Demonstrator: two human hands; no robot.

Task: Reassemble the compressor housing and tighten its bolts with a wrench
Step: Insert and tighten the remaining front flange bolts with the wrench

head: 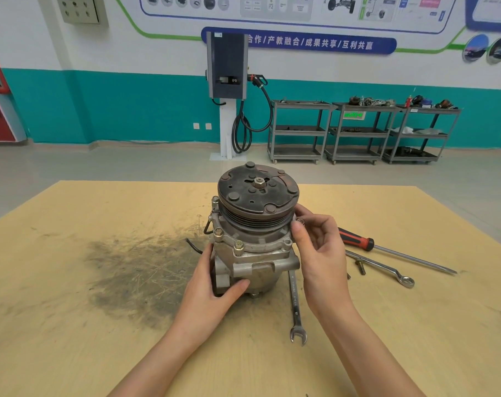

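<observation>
The compressor body (258,262) is cast metal, grey and matt, a little rough, with dull worn patches. Its pulley plate (258,189) on top is dark metal with a rusty brown tone — not shiny at all. The bolts (239,245) on the flange look like yellowish plated metal, slightly glossy. The board (100,325) under it is pale wood, smooth but scratched, with a black greasy smear. The two wrenches (296,310) are polished steel, bright and smooth. The screwdriver (355,239) has a glossy red and black plastic handle — its shaft is bare grey metal.
</observation>
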